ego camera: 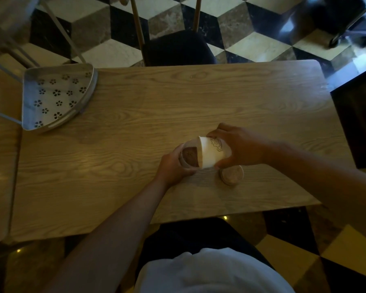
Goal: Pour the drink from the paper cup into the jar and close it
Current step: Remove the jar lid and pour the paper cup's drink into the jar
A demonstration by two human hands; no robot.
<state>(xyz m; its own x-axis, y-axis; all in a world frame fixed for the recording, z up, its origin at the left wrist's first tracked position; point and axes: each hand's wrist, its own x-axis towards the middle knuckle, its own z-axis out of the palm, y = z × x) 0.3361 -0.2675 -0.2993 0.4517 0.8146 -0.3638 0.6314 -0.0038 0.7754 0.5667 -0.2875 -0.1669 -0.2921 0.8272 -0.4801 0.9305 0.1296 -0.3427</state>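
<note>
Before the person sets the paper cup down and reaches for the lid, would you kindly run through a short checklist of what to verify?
1. Jar steadied: ok, the left hand wraps its side.
2. Paper cup over the jar mouth: ok, the right hand holds it tipped, rim above the opening.
3. Drink in the jar: ok, brown liquid shows inside.
4. Cup fully emptied: cannot tell, its inside faces away.
5. Lid within reach: ok, it lies on the wooden table just right of the jar.
6. Spills on the table: cannot tell, the light is dim.
</note>
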